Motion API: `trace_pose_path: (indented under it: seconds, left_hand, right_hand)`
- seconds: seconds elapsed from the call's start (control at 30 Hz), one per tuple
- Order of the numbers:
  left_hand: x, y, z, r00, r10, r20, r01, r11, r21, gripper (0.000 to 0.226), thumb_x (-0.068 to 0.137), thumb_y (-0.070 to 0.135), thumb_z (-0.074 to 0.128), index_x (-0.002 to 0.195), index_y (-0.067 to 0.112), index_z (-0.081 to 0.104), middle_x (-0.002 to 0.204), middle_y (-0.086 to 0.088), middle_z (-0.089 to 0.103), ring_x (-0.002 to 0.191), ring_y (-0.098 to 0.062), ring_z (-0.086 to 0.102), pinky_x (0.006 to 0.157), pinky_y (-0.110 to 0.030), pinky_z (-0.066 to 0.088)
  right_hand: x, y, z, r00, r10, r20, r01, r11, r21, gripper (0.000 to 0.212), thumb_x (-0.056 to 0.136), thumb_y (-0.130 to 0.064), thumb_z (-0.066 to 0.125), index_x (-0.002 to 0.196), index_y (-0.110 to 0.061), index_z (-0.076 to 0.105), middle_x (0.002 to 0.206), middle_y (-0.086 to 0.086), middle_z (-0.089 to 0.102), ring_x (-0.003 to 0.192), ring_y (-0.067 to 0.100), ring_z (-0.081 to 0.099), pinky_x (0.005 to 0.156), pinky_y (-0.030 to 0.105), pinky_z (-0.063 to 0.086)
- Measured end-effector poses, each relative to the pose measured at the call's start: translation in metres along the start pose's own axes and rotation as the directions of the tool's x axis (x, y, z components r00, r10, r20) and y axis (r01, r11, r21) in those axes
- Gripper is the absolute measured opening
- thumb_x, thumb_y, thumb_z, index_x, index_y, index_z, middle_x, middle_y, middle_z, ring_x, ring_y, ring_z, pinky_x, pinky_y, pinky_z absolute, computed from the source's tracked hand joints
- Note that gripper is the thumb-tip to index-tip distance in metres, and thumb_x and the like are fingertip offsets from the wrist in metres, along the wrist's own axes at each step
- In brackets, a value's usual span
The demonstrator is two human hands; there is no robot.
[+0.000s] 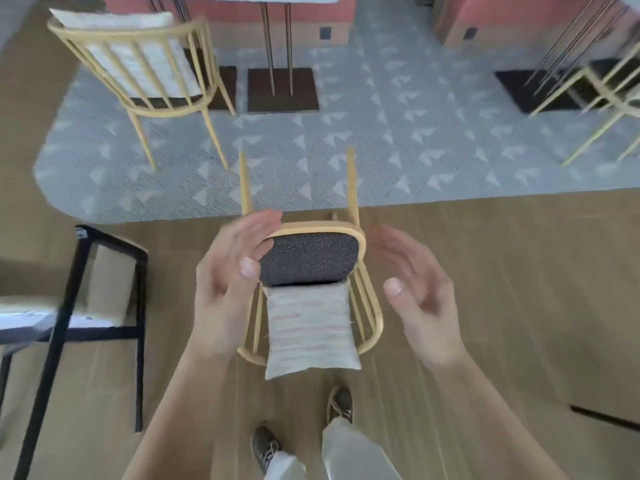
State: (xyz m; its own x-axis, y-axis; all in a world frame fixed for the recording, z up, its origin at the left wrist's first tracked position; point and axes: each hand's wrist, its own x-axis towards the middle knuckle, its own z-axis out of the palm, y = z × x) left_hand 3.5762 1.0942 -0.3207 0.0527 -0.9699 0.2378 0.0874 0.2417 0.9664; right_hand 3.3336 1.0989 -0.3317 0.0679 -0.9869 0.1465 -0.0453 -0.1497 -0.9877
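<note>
Flanking the tipped chair (308,259), left hand (230,275) and right hand (417,296) face palms inward, fingers straight, holding nothing.

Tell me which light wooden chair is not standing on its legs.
The tipped chair between the left hand and right hand: legs pointing away, dark seat underside showing. The chair at upper left and the one at far right stand upright.

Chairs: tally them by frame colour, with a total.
Light wood frame: 3, namely the tipped chair in the middle, the upright chair far left and the cut-off chair at the right edge
Black frame: 1, the black chair at the left
Total: 4
</note>
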Motion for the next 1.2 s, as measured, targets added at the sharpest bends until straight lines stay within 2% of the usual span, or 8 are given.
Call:
trace_pose_path:
  seconds: [0.23, 0.5, 0.63, 0.7, 0.8, 0.97, 1.1, 1.2]
  left_hand:
    - [0.003, -0.141, -0.013, 0.993, -0.112, -0.039, 0.114, 0.991, 0.071, 0.06, 0.091, 0.076, 0.06, 0.138, 0.039, 0.064, 0.149, -0.009, 0.062, 0.144, -0.035, 0.054, 0.119, -0.054, 0.041]
    - [-0.041, -0.413, -0.038, 0.965, -0.239, -0.111, 0.258, 0.939, 0.225, 0.082, 0.088, 0.083, 0.057, 0.142, 0.022, 0.06, 0.149, -0.001, 0.063, 0.143, -0.021, 0.055, 0.116, -0.035, 0.047]
    - [-0.067, -0.549, -0.052, 0.948, -0.277, -0.158, 0.311, 0.911, 0.27, 0.067, 0.085, 0.084, 0.059, 0.138, 0.043, 0.061, 0.148, 0.011, 0.062, 0.146, -0.017, 0.052, 0.119, -0.048, 0.043]
    - [-0.08, -0.611, -0.057, 0.952, -0.27, -0.143, 0.303, 0.896, 0.324, 0.063, 0.088, 0.077, 0.063, 0.139, 0.041, 0.059, 0.155, 0.009, 0.054, 0.153, -0.018, 0.041, 0.124, -0.052, 0.036]
    - [-0.094, -0.696, -0.061, 0.952, -0.275, -0.135, 0.305, 0.826, 0.474, 0.063, 0.082, 0.067, 0.069, 0.141, 0.059, 0.049, 0.168, 0.021, 0.03, 0.161, -0.004, 0.015, 0.126, -0.032, 0.024]
    - [-0.115, -0.778, -0.071, 0.904, -0.395, -0.164, 0.389, 0.601, 0.699, 0.1, 0.058, 0.084, 0.07, 0.145, 0.078, 0.022, 0.172, 0.026, -0.009, 0.165, -0.015, -0.006, 0.13, -0.062, 0.016]
    - [-0.129, -0.8, -0.085, 0.878, -0.407, -0.252, 0.455, 0.549, 0.702, 0.122, 0.045, 0.097, 0.07, 0.15, 0.074, 0.012, 0.166, 0.043, -0.012, 0.159, 0.005, 0.005, 0.122, -0.054, 0.033]
    - [-0.139, -0.815, -0.097, 0.844, -0.439, -0.309, 0.535, 0.647, 0.544, 0.125, 0.046, 0.092, 0.08, 0.151, 0.072, 0.015, 0.171, 0.027, 0.016, 0.15, 0.018, 0.02, 0.116, -0.04, 0.034]
  right_hand:
    - [0.027, 0.145, 0.005, 0.996, 0.085, 0.015, -0.085, 0.996, -0.006, 0.1, 0.088, -0.074, 0.066, 0.149, 0.003, 0.048, 0.15, 0.017, 0.059, 0.139, 0.03, 0.059, 0.117, 0.058, 0.046]
    - [0.034, 0.425, 0.03, 0.98, 0.199, -0.002, -0.199, 0.977, -0.073, 0.087, 0.079, -0.083, 0.068, 0.144, -0.027, 0.055, 0.149, -0.008, 0.062, 0.138, 0.016, 0.06, 0.12, 0.051, 0.045]
    - [0.018, 0.565, 0.027, 0.969, 0.247, 0.019, -0.241, 0.958, -0.153, 0.085, 0.079, -0.078, 0.071, 0.147, -0.029, 0.054, 0.15, -0.015, 0.06, 0.141, 0.008, 0.055, 0.123, 0.049, 0.04]
    - [0.009, 0.623, 0.025, 0.959, 0.283, 0.027, -0.272, 0.94, -0.205, 0.084, 0.079, -0.066, 0.072, 0.151, -0.028, 0.052, 0.153, -0.013, 0.056, 0.145, 0.003, 0.049, 0.126, 0.046, 0.037]
    - [-0.003, 0.7, 0.022, 0.958, 0.285, 0.026, -0.264, 0.917, -0.298, 0.082, 0.077, -0.064, 0.068, 0.152, -0.037, 0.048, 0.164, -0.012, 0.041, 0.152, -0.008, 0.03, 0.126, 0.029, 0.032]
    - [-0.018, 0.785, 0.012, 0.951, 0.307, 0.029, -0.26, 0.848, -0.462, 0.091, 0.074, -0.073, 0.08, 0.151, -0.066, 0.032, 0.174, -0.025, 0.006, 0.16, -0.008, 0.003, 0.123, 0.015, 0.012]
    - [-0.019, 0.808, 0.001, 0.927, 0.366, -0.083, -0.373, 0.876, -0.305, 0.105, 0.065, -0.063, 0.093, 0.146, -0.074, 0.026, 0.155, -0.047, 0.033, 0.145, -0.022, 0.029, 0.117, 0.009, 0.029]
    - [-0.017, 0.822, -0.004, 0.895, 0.439, -0.082, -0.446, 0.88, -0.165, 0.111, 0.071, -0.042, 0.098, 0.158, -0.053, 0.03, 0.146, -0.038, 0.054, 0.135, -0.013, 0.052, 0.108, 0.014, 0.049]
